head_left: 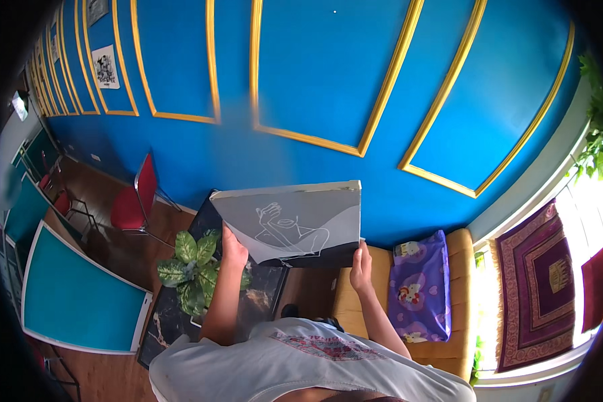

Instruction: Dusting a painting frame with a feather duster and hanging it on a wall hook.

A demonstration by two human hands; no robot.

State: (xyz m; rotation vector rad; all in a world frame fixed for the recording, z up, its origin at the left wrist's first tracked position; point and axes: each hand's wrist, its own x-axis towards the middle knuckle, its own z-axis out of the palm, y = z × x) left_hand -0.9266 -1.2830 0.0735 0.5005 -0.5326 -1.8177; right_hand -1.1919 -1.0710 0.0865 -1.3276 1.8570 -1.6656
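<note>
A stretched canvas painting (301, 221) is held up in front of my chest. It shows white line art of a figure with a raised hand, on grey and black areas. My left hand (234, 248) grips its left edge near the lower corner. At the lower right edge, my right hand (362, 266) has hold of it too; some fingers of both hands are hidden by the canvas. Behind and below the canvas is a black marble-patterned table (266, 281), with a leafy potted plant (193, 271) on it beside my left forearm.
A mustard sofa (460, 296) with a purple cushion (419, 291) stands to the right, below a window with a hanging purple rug (535, 291). A teal panel (85, 291) and a red chair (133, 201) are at the left. Ahead rises a blue wall (311, 65) with gold moulding.
</note>
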